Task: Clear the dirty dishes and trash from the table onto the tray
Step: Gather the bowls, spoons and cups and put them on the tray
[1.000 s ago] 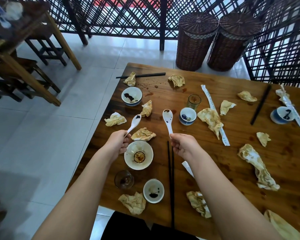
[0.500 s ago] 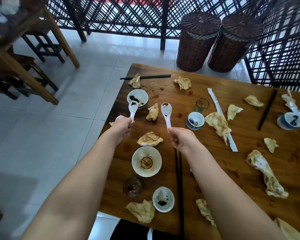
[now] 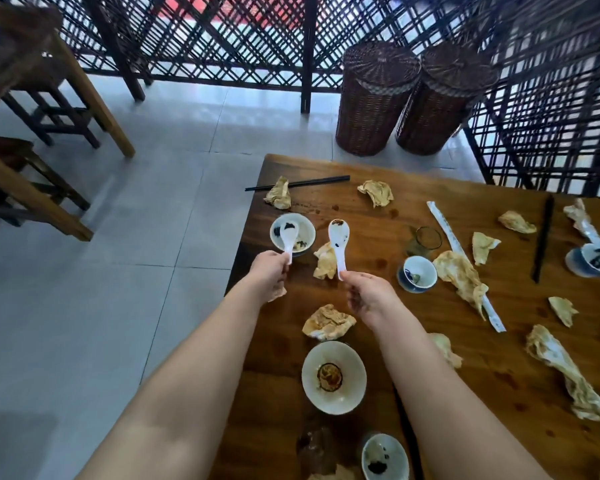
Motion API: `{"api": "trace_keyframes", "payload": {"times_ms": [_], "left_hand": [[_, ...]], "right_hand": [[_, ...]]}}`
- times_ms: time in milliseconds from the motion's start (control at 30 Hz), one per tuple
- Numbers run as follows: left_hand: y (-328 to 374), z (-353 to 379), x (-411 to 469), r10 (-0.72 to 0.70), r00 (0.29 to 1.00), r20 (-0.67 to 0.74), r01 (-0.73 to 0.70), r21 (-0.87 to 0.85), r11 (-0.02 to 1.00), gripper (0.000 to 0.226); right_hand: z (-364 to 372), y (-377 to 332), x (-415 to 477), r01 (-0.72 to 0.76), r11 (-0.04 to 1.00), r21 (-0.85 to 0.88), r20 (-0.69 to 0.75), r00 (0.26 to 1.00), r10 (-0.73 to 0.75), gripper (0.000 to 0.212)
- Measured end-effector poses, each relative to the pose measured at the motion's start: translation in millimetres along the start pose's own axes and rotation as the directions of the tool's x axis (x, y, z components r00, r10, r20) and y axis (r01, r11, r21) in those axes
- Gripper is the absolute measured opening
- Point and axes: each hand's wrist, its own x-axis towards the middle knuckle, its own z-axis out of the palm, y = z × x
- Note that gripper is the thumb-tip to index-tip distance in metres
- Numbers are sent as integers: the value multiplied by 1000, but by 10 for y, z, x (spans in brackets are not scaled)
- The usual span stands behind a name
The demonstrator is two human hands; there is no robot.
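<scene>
— Brown wooden table (image 3: 499, 358) filled the right side, and grey floor tiles (image 3: 101, 271) the left. What sat nearest?

— At the near edge was a small white cup (image 3: 384, 457) with black dregs. Just beyond it stood a wide white bowl (image 3: 334, 375) with a brown ring of sauce at its bottom, then a crumpled, yellow-stained napkin (image 3: 328, 322).

— And the hands?

— Both were up past that napkin. The left hand (image 3: 269, 271) pinched the handle end of a white ceramic spoon (image 3: 289, 237), fingers curled round it. Its dark-smeared scoop showed against a small bowl (image 3: 310, 230) by the table's left edge; whether they touched, I couldn't tell. The right hand (image 3: 368, 294) gripped a second white spoon (image 3: 339, 244) the same way, scoop pointing away, with a brown smear at the tip and a dark spot inside.

— Farther out?

— More stained napkins (image 3: 458, 275) lay scattered to the right, and black chopsticks (image 3: 312, 181) lay at the far edge. Two wicker baskets (image 3: 378, 98) stood on the floor before a dark lattice screen (image 3: 187, 36).
</scene>
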Motion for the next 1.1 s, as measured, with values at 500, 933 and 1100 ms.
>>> {"api": "trace_keyframes", "payload": {"times_ms": [500,933,1100], "left_hand": [[89,75,392,-122,992,23,120,74,990,11],[36,-41,417,-120,990,73,112,105,988,37],[-38,-166,416,-143,989,33,141,62,988,38]], "right_hand": [[185,-67,230,-69,989,130,-114,990,84,9],[468,-148,363,-76,997,-1,-66,995,76,17],[671,-196,417,-125,989,-75,-56,991,121,23]]}}
